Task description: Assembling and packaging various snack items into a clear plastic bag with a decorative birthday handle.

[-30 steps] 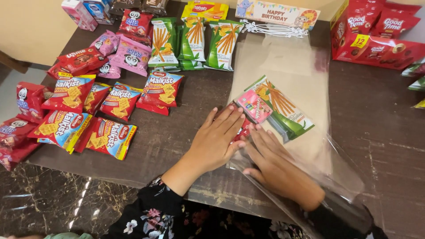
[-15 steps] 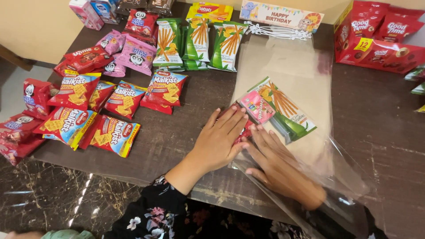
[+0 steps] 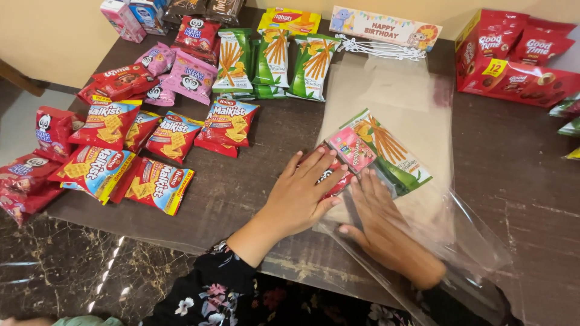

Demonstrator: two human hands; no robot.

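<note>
The left hand (image 3: 299, 196) covers most of a red packet (image 3: 334, 179); the clear bag (image 3: 477, 253) veils the right wrist.

A clear, glossy plastic bag (image 3: 459, 235) lies creased over smooth, dark wood-grain counter (image 3: 513, 181); shiny foil-like red snack packets (image 3: 151, 184) catch light.

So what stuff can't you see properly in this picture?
- Head view: the red snack packet is mostly covered by the left hand.
- The right hand lies inside the clear plastic bag; glare blurs its wrist.
- Green packets at the right edge are cut off by the frame.
- The small cartons at the top are cut off.
</note>
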